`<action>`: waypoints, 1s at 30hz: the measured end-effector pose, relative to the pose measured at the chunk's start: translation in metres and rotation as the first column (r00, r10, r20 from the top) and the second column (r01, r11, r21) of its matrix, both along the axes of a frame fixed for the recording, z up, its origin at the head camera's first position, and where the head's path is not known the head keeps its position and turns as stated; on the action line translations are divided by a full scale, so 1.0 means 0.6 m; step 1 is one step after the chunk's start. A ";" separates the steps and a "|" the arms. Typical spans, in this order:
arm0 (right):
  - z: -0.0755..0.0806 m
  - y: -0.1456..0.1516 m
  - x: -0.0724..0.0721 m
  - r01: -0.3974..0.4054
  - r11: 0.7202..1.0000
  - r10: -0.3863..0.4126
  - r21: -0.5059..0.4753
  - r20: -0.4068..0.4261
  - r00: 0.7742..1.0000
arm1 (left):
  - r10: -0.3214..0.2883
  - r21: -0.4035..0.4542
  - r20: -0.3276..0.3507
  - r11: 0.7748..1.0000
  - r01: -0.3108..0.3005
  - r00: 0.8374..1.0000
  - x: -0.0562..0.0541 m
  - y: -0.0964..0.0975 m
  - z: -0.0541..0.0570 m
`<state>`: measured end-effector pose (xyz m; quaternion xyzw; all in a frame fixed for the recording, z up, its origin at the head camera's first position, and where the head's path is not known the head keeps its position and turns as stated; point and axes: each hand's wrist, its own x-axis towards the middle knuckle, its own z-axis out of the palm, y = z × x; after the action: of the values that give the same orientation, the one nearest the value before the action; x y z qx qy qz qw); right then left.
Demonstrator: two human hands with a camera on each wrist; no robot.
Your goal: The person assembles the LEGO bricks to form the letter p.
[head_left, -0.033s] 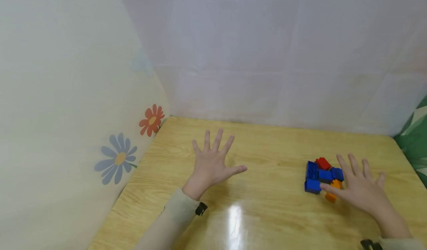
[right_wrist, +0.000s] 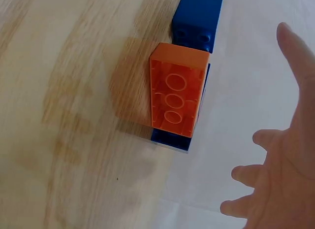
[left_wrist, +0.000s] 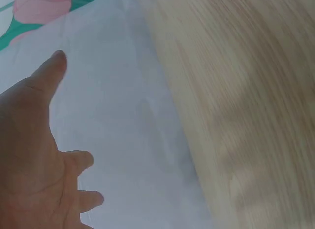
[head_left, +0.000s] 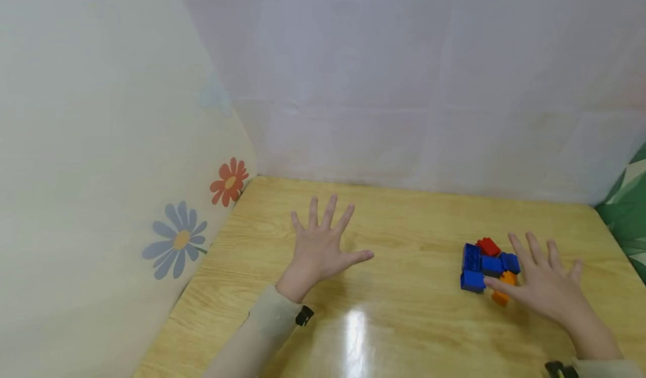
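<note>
My left hand [head_left: 318, 252] is held above the wooden table with its fingers spread, touching nothing. In the left wrist view, its thumb and some fingertips show against the white cloth. My right hand [head_left: 547, 288] is also spread wide, over the right side of the table beside a small cluster of toy building blocks. In the cluster are several blue blocks [head_left: 473, 281], a red block [head_left: 488, 247] and an orange block [head_left: 501, 298]. From the right wrist, the orange block shows its hollow underside. The right thumb partly covers the orange block in the head view.
The wood-grain table [head_left: 404, 322] meets a white cloth backdrop [head_left: 353, 86] at its back edge. A pale sheet with printed flowers [head_left: 181, 239] borders the left side. Green leaf-patterned fabric [head_left: 626, 221] hangs at the right edge.
</note>
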<state>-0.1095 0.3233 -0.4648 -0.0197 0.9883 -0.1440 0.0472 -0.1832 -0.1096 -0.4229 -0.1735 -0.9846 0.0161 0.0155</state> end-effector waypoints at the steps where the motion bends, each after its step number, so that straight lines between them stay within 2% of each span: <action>1: 0.000 0.000 0.000 0.000 1.000 0.000 -0.002 -0.002 1.000 | -0.003 0.003 0.003 1.000 0.003 1.000 0.000 0.000 -0.001; 6: 0.008 -0.003 -0.004 -0.002 0.999 0.000 -0.035 -0.056 0.998 | -0.032 0.024 -0.023 0.999 0.032 0.999 0.000 -0.002 -0.004; 11: 0.021 -0.002 -0.004 -0.003 0.998 -0.007 -0.059 -0.175 0.985 | -0.099 0.077 -0.133 0.991 0.110 0.986 0.000 0.000 -0.003; 15: 0.029 0.002 -0.002 0.000 0.995 -0.022 -0.097 -0.223 0.974 | -0.132 0.125 -0.199 0.979 0.159 0.971 0.002 0.003 -0.001; 19: 0.032 0.008 0.002 0.004 0.990 -0.035 -0.139 -0.221 0.975 | -0.132 0.174 -0.215 0.970 0.171 0.968 0.006 0.008 0.003; 23: 0.029 0.015 0.007 0.012 0.991 -0.041 -0.137 -0.206 0.978 | -0.140 0.219 -0.214 0.957 0.187 0.967 0.010 0.013 0.003; 30: 0.019 0.019 0.017 0.026 0.988 -0.056 -0.153 -0.190 0.980 | -0.173 0.209 -0.240 0.952 0.225 0.955 0.014 0.016 -0.005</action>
<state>-0.0991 0.3346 -0.4533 -0.0167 0.9747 -0.2162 -0.0540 -0.1749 -0.1000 -0.4262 -0.2667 -0.9491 -0.0829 0.1457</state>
